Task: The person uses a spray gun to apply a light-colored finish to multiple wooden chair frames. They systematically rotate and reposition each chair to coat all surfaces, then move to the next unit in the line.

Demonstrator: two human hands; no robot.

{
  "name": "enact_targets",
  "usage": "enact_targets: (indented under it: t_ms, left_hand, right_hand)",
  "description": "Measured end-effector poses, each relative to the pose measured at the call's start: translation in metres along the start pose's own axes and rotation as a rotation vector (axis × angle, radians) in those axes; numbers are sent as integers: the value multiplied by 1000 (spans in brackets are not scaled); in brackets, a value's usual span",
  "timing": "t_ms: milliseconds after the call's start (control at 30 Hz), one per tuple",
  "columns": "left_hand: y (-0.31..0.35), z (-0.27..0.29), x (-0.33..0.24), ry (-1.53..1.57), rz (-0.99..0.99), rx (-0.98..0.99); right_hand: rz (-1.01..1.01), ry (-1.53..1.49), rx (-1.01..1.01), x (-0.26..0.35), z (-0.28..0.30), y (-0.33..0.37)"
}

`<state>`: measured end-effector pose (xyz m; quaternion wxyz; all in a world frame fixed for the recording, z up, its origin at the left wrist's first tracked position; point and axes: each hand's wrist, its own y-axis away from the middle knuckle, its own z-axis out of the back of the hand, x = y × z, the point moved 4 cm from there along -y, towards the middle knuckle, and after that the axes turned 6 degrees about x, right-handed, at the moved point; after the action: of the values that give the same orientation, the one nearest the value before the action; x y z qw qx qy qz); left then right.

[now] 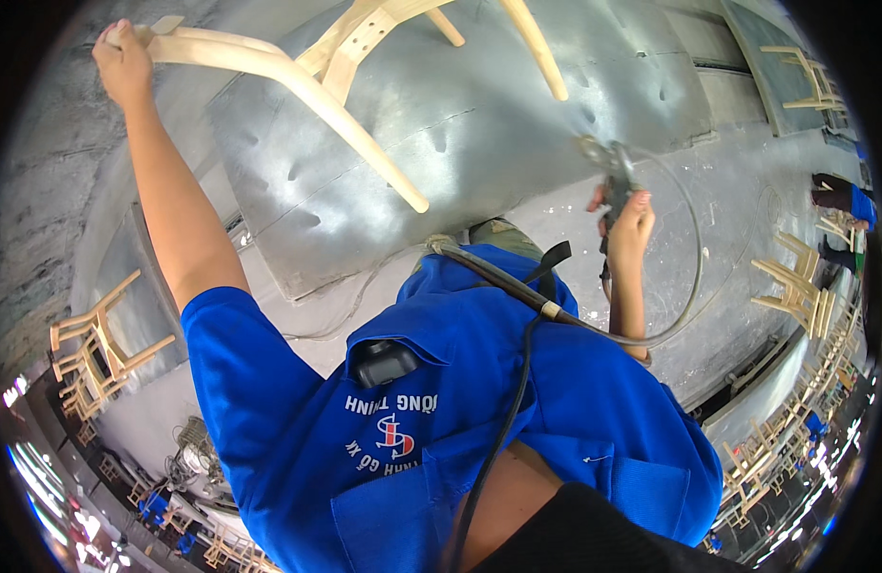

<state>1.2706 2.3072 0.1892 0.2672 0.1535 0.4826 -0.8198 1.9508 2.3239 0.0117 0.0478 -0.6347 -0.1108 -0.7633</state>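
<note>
My left hand (122, 59) is raised at the upper left and grips the end of a pale wooden chair frame (338, 72) that hangs tilted with its legs pointing down and right. My right hand (628, 224) holds a metal spray gun (613, 172) at the right, its nozzle aimed toward the chair's legs. A hose (517, 296) runs from the gun over my blue work shirt (441, 411).
Grey dented sheet-metal panels (479, 143) stand behind the chair. Stacks of unfinished wooden chairs (93, 358) sit at the left, with more chairs (802, 286) at the right. Another person (847, 205) in blue stands at the far right edge.
</note>
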Motion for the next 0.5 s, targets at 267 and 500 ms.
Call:
enact_targets:
  t_ms: [267, 500]
  left_hand:
    - [-2, -15, -7, 111, -354, 53]
    - [3, -3, -18, 96, -258, 124]
  right_hand:
    - [211, 2, 302, 59, -52, -49]
    - [389, 288, 244, 74, 0, -36]
